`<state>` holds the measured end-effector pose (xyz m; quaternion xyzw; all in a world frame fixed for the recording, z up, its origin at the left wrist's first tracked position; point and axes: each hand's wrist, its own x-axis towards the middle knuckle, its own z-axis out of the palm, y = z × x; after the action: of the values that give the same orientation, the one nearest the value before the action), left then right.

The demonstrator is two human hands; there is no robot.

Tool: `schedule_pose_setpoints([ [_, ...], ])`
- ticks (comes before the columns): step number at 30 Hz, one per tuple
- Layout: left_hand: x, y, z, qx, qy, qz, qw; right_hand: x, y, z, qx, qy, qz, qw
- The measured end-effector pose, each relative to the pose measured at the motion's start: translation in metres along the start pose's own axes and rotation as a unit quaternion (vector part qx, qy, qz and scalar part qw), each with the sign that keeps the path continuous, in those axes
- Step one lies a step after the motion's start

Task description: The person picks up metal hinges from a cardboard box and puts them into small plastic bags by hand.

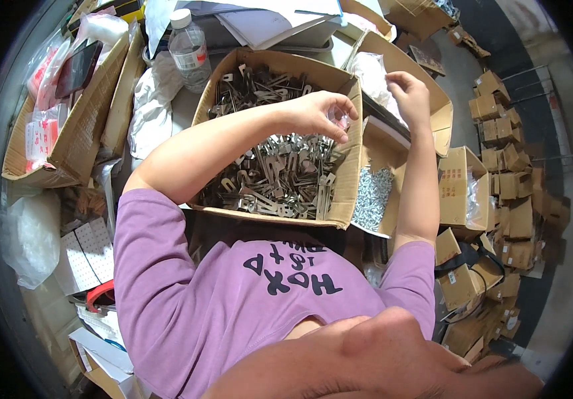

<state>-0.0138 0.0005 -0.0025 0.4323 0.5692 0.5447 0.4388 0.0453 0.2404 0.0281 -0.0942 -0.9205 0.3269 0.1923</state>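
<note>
My left hand (319, 116) is over the right part of a cardboard box (276, 216) filled with metal clips (280, 169). Its fingers curl round a small, clear, shiny thing (337, 118) that looks like plastic. To the right, my right hand (411, 100) is raised beside a white plastic bag (371, 74) in a long cardboard box (440, 110). The thumb and fingers are bent together; whatever lies between the tips is too small to make out. Below that arm's inner side, small silvery screws (373, 196) fill part of an open carton (393, 216).
A capped clear bottle (190, 56) stands behind the clip box, with papers (273, 23) at the back. On the left, a carton (77, 143) holds plastic bags and a dark phone (78, 68). Stacked cardboard boxes (509, 173) line the floor at right.
</note>
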Motion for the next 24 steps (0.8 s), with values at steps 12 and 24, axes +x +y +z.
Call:
schedule_pose_setpoints([
  [12,-0.003,0.001,-0.01,-0.011,0.026,0.019,0.999,0.048,-0.01,0.058,-0.437,-0.19,-0.049,0.878],
  [24,0.0,0.002,-0.016,0.019,0.047,0.042,0.998,0.043,0.008,0.037,-0.251,-0.074,-0.076,0.962],
])
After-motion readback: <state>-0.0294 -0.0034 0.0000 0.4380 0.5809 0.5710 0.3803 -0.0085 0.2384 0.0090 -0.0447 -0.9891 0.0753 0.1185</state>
